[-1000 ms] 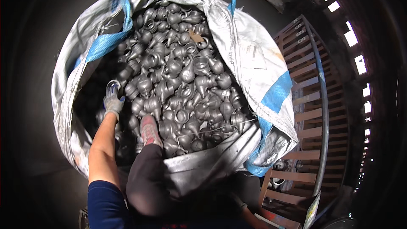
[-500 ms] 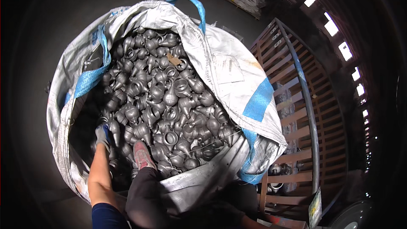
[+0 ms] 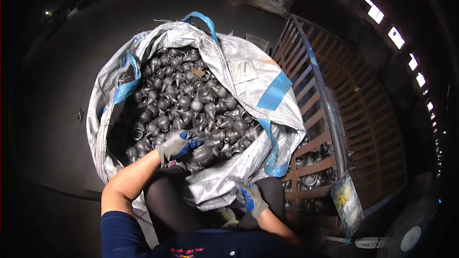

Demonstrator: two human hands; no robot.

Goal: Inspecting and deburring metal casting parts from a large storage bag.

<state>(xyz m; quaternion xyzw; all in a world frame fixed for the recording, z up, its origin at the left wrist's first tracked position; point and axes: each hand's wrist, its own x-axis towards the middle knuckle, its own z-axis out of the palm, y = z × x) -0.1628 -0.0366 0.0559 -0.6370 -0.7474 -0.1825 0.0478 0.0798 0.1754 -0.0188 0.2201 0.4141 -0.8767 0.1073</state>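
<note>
A large white woven bulk bag (image 3: 98, 129) with blue straps holds many dark grey metal castings (image 3: 184, 100), each with a rounded bulb, a narrow neck and a ring-shaped opening. My left hand (image 3: 174, 147), in a grey glove with blue coating, reaches over the near part of the pile. Its fingers are closed on a blurred grey metal casting (image 3: 204, 155). Outside the bag's near rim, beside my knee, is my right hand (image 3: 253, 199), gloved the same way. Its fingers are stretched out and somewhat blurred, with nothing visible in them.
A rusty slatted metal crate (image 3: 313, 162) with more castings inside stands at the right, a stained plate (image 3: 348, 203) on its near corner. A fan (image 3: 410, 236) is at the lower right. One loose casting (image 3: 80, 114) lies on the floor. My leg (image 3: 167, 196) crosses the near rim.
My left hand has come up from the pile's left side toward its near middle, a casting now in it. My right hand has come into clear view. The head view has shifted.
</note>
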